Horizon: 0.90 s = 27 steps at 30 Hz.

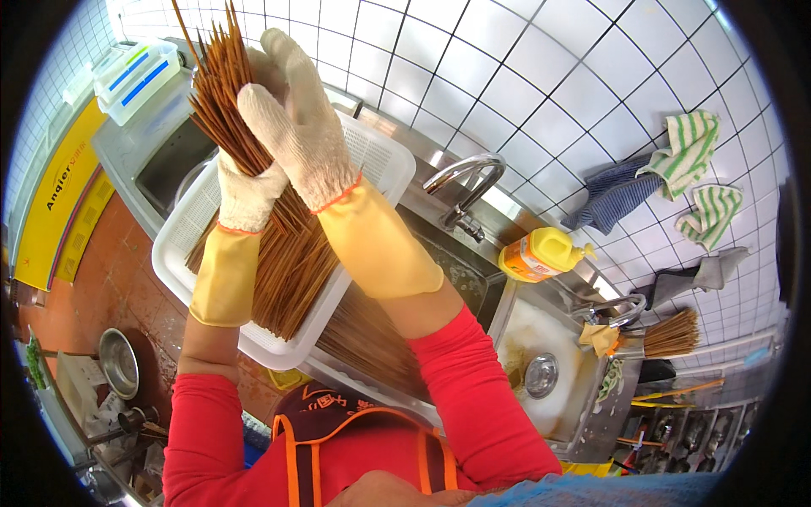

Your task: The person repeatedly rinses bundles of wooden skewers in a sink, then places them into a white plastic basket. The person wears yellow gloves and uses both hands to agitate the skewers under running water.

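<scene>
Both hands wear white knit gloves over yellow rubber gloves. My left hand (250, 196) is closed around a bundle of thin brown wooden skewers (222, 89), whose pointed ends fan out upward. Right beside the bundle is my right hand (298, 114), thumb and fingers apart; whether it touches the skewers is hard to tell. Below the hands, a white perforated plastic basket (168, 256) holds many more skewers (294, 279) lying lengthwise. The basket rests over a steel sink, where further skewers (374, 336) lie under it, partly hidden by my right arm.
Along the tiled wall stand a chrome faucet (469, 184) and a yellow detergent jug (538, 253). A second sink (532, 323) holds foam. Cloths (684, 152) hang on the wall. Clear plastic boxes (136, 76) sit far left, and a metal bowl (119, 362) is at lower left.
</scene>
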Motion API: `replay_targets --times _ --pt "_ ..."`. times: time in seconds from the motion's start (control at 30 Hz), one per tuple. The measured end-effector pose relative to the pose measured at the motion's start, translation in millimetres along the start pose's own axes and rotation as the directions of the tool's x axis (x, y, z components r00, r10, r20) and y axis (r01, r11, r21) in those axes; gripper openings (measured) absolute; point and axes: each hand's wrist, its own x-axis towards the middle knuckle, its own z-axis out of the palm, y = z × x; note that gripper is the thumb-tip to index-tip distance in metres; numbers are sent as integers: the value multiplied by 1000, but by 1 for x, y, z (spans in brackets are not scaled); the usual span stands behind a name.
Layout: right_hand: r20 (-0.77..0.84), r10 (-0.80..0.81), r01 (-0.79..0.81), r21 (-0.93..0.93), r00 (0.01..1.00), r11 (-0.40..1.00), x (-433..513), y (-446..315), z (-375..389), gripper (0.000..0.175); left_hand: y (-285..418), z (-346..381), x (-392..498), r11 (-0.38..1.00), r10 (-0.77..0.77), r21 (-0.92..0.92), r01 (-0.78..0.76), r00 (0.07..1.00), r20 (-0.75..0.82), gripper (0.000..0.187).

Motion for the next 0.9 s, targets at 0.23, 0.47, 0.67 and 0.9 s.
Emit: replay_targets --times 0.23,0.47,0.67,0.9 --pt "-162 297 -318 -129 941 939 -46 19 -29 100 13 -14 28 980 -196 15 199 972 -133 60" --pt "104 488 -315 -645 866 697 -97 50 -47 97 50 -35 37 908 -335 -302 289 935 -113 78" --pt "-100 689 -296 -940 718 172 -119 61 -81 57 67 -67 74 928 -317 -290 235 906 -281 85" --pt "77 576 -125 -945 814 303 -127 68 -44 26 74 -88 96 960 -245 -218 176 905 -348 77"
